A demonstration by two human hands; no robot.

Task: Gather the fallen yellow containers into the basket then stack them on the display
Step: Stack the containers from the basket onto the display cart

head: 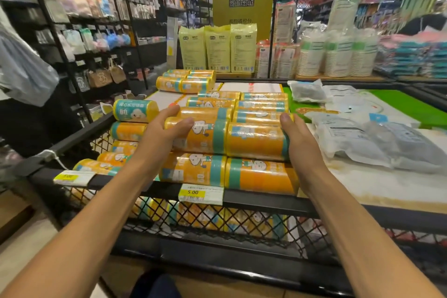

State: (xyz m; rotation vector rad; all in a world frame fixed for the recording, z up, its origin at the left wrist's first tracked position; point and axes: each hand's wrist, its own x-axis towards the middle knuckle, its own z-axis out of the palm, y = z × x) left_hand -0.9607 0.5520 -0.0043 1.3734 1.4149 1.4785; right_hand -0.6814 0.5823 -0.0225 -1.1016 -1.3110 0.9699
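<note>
Top row of yellow containers (254,140), lying on their sides on the mesh-fronted display (278,203). Left hand (159,133) and right hand (298,140) press the row's opposite ends, each grip apart, fingers nearly straight. Price tag (200,193) on the front rail; bagged goods (362,143) beside the stack.

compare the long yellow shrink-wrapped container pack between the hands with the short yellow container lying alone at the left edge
The long yellow shrink-wrapped pack spans two containers end to end; the short yellow container is one. The pack is pressed between the left hand and right hand; the short one is untouched. The pack shows mostly orange, the short one a teal label. Both lie on their sides.
</note>
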